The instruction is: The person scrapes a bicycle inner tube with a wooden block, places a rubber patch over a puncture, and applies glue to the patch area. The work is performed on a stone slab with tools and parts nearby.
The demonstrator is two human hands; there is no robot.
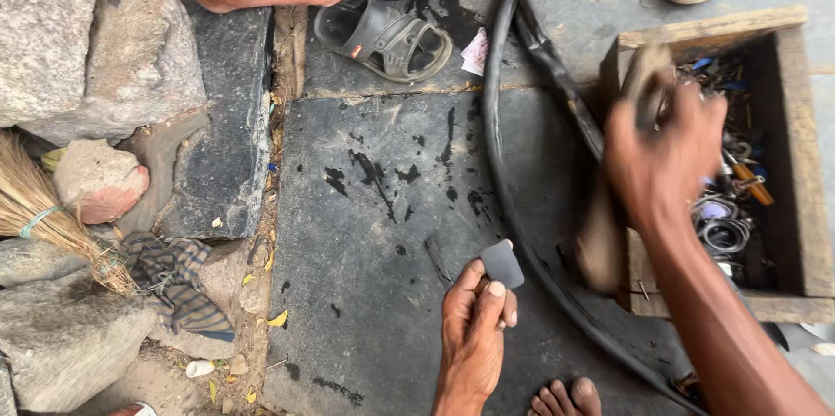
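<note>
Thumb and fingers of the left hand are pinching a small, light, flexible black rubber patch by its lower edge, while at 2 o'clock the blurred right hand is closing around a tool handle over the wooden toolbox, beside the inner tube.

The left hand pinched a small dark grey patch, plain and unmarked. The stone floor under it was slate grey, spotted with black stains. Right of the patch, the tube was glossy black. Beyond the tube, the box was pale brown wood, its jumble mostly dark with bits of blue and orange. Above the patch, the sandals were grey-black with a small red mark. Left of the patch, the cloth carried grey and brown stripes, the broom was straw yellow, and the rocks were pale grey.
</note>
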